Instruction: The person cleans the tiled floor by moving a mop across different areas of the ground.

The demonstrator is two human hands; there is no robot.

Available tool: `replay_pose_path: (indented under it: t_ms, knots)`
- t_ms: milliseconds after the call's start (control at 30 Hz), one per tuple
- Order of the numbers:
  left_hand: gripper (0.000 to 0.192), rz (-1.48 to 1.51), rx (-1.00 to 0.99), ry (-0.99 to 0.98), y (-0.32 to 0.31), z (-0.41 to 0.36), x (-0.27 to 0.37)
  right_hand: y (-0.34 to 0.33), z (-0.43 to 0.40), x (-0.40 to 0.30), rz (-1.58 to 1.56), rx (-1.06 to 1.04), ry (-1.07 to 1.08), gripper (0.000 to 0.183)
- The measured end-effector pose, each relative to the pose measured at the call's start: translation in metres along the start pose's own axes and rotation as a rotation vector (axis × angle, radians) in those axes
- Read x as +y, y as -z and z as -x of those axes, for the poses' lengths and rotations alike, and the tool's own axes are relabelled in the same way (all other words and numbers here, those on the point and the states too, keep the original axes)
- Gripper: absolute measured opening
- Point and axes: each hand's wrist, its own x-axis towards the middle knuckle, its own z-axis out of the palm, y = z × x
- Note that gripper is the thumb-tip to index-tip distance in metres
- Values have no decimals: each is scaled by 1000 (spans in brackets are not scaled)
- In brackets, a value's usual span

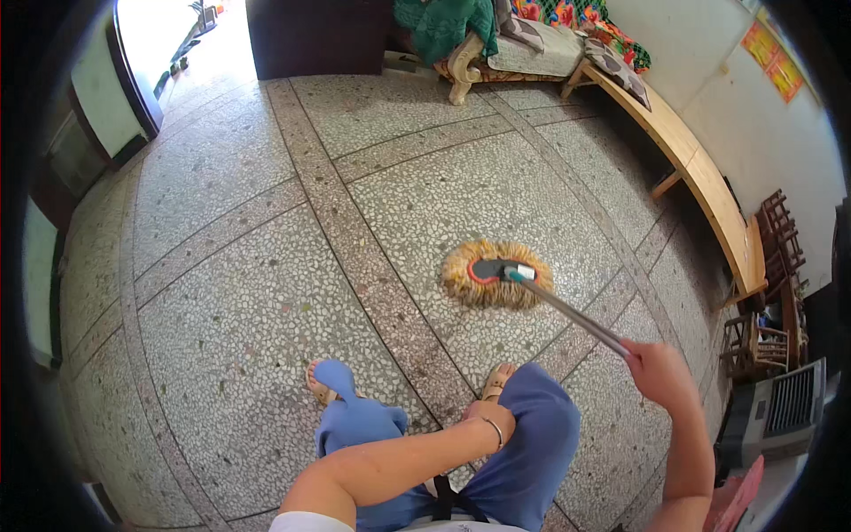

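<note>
My right hand point(650, 372) is closed around the metal handle point(585, 322) of a dust mop. The handle slants up and left to the mop head point(498, 274), which lies on the terrazzo floor ahead of me. Tan and yellowish yarn fringes the head around a dark plate with a red edge and a small white label. Across my body reaches my left hand point(490, 419), with a silver bracelet at the wrist. It rests by the inner side of my right knee, against the blue trousers point(545, 412), its fingers mostly hidden.
Along the right wall runs a long wooden bench point(685, 156). A sofa point(538, 56) with cushions and a green cloth stands at the back. Small wooden chairs point(754, 346) and a grey louvred appliance point(774, 412) are at right. A bright doorway point(193, 53) opens at upper left.
</note>
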Motion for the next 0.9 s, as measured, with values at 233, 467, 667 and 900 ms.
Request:
replay_pose_path:
  t_ms: [233, 467, 667, 900]
  knots:
    - [57, 70, 86, -62, 8, 3, -2, -82, -197, 7, 80, 181, 113, 28]
    - [73, 147, 21, 15, 30, 12, -18, -135, -316, -26, -29, 280, 5, 25]
    - [74, 85, 151, 7, 11, 6, -18, -148, -265, 31, -77, 227, 68, 30]
    - [35, 54, 138, -15, 9, 5, -2, -79, -28, 68, -50, 24, -38, 41]
